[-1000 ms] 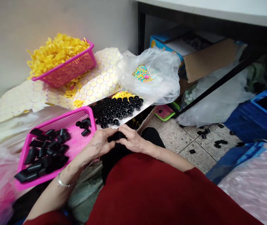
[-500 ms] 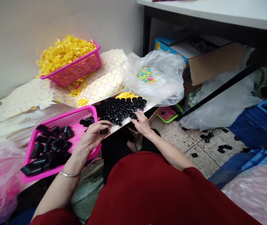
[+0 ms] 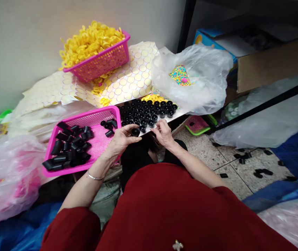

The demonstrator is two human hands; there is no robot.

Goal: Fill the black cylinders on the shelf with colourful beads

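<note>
A short black plastic cup-like piece point(image 3: 135, 132) is pinched between the thumb and fingers of my left hand point(image 3: 121, 139), at the front edge of the white board. My right hand point(image 3: 164, 133) is curled with its fingertips drawn together beside the nearest standing black piece point(image 3: 151, 123). Whatever those fingertips hold, if anything, is hidden. Several rows of black cup-like pieces point(image 3: 143, 111) stand upright, open ends up, packed on the white board point(image 3: 181, 112). Left of them, a pink basket point(image 3: 82, 115) holds loose black tube pieces point(image 3: 72, 146).
A pink basket point(image 3: 104, 59) heaped with yellow plastic rings point(image 3: 91, 42) sits on sticker sheets point(image 3: 135, 76). Behind the rows lie more yellow rings point(image 3: 154, 98) and a clear bag point(image 3: 203, 76) with colourful beads point(image 3: 180, 75). Black pieces point(image 3: 262, 172) are scattered on the floor.
The camera view has shifted, so the scene sits further right. My left hand has brought its black piece out of the basket's side to the front of the rows, nearer my right hand.
</note>
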